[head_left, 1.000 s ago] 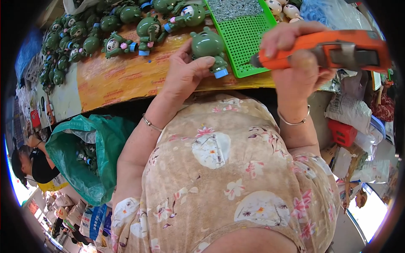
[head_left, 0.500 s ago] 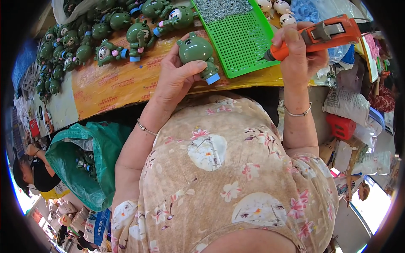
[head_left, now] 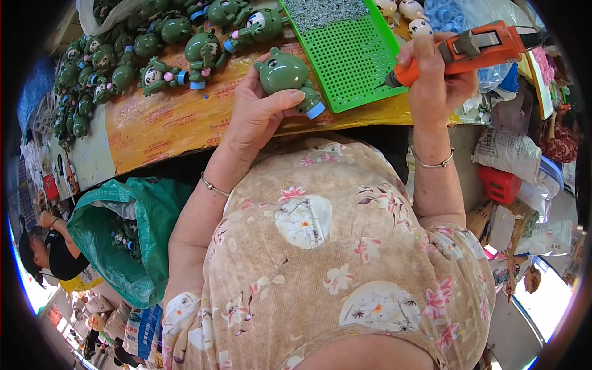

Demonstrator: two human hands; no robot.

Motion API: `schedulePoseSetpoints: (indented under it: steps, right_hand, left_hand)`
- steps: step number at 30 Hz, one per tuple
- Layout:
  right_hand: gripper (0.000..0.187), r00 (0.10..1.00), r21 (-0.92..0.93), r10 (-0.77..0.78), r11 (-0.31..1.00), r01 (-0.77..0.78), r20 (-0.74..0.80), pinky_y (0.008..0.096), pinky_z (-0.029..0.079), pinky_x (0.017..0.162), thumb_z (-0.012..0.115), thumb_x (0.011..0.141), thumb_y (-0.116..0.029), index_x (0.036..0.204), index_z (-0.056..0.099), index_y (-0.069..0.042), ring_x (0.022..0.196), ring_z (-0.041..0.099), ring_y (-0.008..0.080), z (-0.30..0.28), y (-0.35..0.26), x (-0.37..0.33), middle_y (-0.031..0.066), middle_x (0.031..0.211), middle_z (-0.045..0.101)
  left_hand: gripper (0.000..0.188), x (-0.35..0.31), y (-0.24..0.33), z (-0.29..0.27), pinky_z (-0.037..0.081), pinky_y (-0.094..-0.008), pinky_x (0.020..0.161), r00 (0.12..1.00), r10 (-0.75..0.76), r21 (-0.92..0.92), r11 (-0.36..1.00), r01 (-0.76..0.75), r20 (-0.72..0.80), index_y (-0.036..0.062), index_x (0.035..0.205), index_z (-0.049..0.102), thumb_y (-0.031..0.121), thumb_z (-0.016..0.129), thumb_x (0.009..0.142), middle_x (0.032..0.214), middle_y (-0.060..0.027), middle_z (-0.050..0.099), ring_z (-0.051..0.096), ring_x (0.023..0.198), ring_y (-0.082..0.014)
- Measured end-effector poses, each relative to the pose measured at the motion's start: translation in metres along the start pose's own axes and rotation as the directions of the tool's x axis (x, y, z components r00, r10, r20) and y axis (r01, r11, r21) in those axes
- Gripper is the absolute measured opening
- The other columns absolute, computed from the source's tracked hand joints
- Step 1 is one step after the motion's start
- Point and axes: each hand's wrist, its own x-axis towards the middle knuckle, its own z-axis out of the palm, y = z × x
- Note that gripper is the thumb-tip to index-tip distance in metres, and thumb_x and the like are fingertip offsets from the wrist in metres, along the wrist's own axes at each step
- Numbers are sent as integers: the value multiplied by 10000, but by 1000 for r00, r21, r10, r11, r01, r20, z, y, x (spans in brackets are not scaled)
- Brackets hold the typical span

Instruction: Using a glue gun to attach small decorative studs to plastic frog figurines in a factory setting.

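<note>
My left hand (head_left: 259,108) is closed round a dark green toy figure (head_left: 284,73) with a big round head and a light blue base, tilted toward the lower right. In my right hand (head_left: 435,83) I grip an orange electric screwdriver (head_left: 478,52). Its dark tip points left, over the right edge of a bright green perforated tray (head_left: 354,71). Small silver screws (head_left: 324,21) fill the tray's far end. The toy is held just left of the tray's near corner.
Many similar green figures (head_left: 148,46) are heaped at the table's far left. Brown tape or sheeting (head_left: 166,123) covers the tabletop. White round pieces (head_left: 420,28) and blue parts (head_left: 445,13) lie beyond the tray. A green sack (head_left: 151,246) stands open at lower left, and a person (head_left: 58,246) is beyond it.
The toy in my left hand has turned slightly, its blue base swinging a little to the right. My right hand and the screwdriver have shifted only slightly left.
</note>
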Motion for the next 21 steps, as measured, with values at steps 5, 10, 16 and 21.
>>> schedulePoseSetpoints:
  steps: [5,10,16,21]
  right_hand:
    - [110,1000,26,-14,1000,14,-25,285,475,568,552,858,-36,926,514,42,577,552,145,2,0,-1,86,653,573]
    - [136,1000,139,18,990,-20,16,286,477,575,550,857,-33,957,500,44,593,556,144,9,-5,2,93,672,569]
    - [173,997,120,-35,992,26,73,304,477,580,548,842,-25,998,500,31,601,554,164,-1,-11,10,107,721,573]
    - [299,993,404,34,911,-76,111,386,451,634,570,834,-160,1069,471,-3,673,532,224,5,-38,10,112,782,520]
  left_hand:
    - [640,2,-2,0,588,-365,736,1000,26,2,1000,-26,-1,37,1285,385,-48,698,733,1091,-107,580,630,928,-204]
    - [636,3,-3,2,602,-357,695,1000,11,20,1000,-10,-25,40,1303,373,-57,674,751,1114,-107,569,632,923,-202]
    - [643,3,-2,1,603,-350,674,998,57,7,998,-57,-3,50,1330,375,-61,659,764,1112,-97,576,633,923,-201]
    - [586,4,-3,-1,602,-343,662,1000,1,30,1000,-1,-4,43,1286,427,-55,669,761,1065,-91,609,638,912,-197]
